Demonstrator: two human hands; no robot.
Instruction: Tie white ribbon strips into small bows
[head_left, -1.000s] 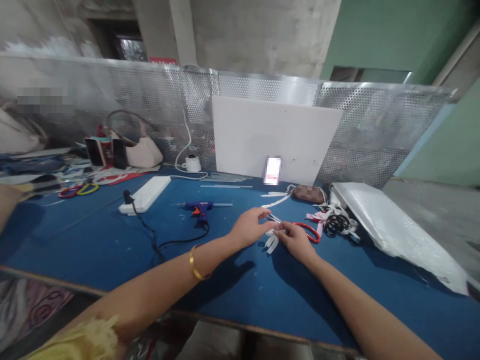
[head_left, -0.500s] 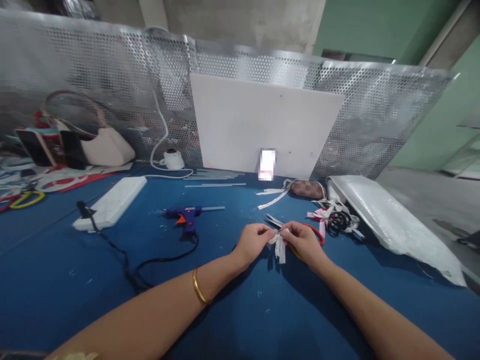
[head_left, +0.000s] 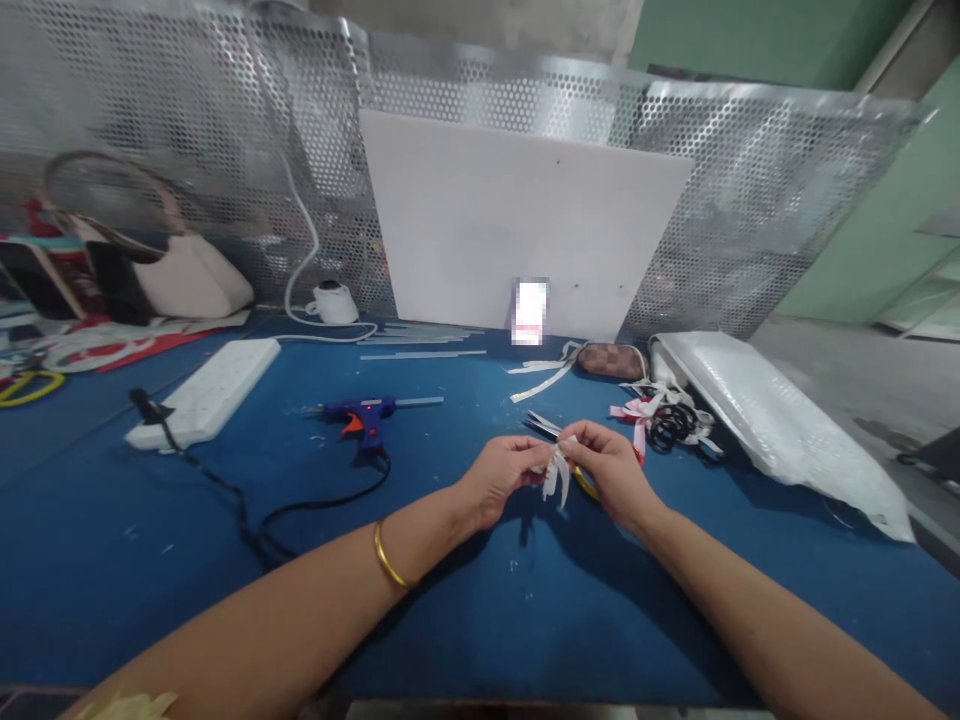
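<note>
the table (head_left: 112, 540) is covered in a matte blue felt-like cloth, dotted with small white scraps. behind it stands a shiny perforated metal screen (head_left: 750, 220), with a flat, smooth white board (head_left: 517, 220) leaning against it.

the white ribbon bow (head_left: 556, 472) is made of thin, flat strips, soft and limp, with several loose tails hanging down from a gathered middle. it is held just above the cloth, between the 2 hands. the left hand (head_left: 499, 478) pinches the bow's left side with fingertips closed narrow on the strips, a smooth gold bangle (head_left: 388, 557) round its wrist. the right hand (head_left: 613, 470) pinches the bow's right side in the same tight way, thumb and forefinger pressed on the ribbon. the gathered middle sits right at the point where both pinches meet, and the tails fall below the fingers.

under the right hand, red-handled scissors (head_left: 639, 452) show only in part; a yellow curve beside them is too hidden to name. just beyond lie flat ribbon strips (head_left: 541, 424), and to the right a tangle of pink and white ribbon with black elastic loops (head_left: 670, 421). a long bundle in glossy clear plastic wrap (head_left: 772, 420) lies further right. a blue plastic glue gun (head_left: 364, 412) with an orange trigger rests to the left of the hands, its black cord curling over the cloth, and a white rectangular power strip (head_left: 214, 385) lies beyond that.
</note>
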